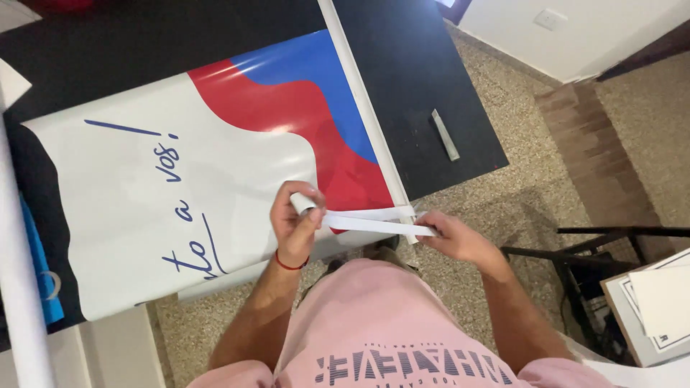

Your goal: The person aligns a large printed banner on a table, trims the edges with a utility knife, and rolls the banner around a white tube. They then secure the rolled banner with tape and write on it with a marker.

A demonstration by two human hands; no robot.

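Left hand [293, 224] closed around a small white roll of tape [302, 202], grip tight on it; right hand [453, 238] pinching the free end of the white strip [374, 224], pulled taut between both hands; strip just off the near edge of the black counter [431, 65], beside the corner of the glossy white, red and blue poster [215, 165] and its white rail [366, 108]; grey bar [445, 134] lying well apart on bare counter; open speckled floor [517, 208] to the right.
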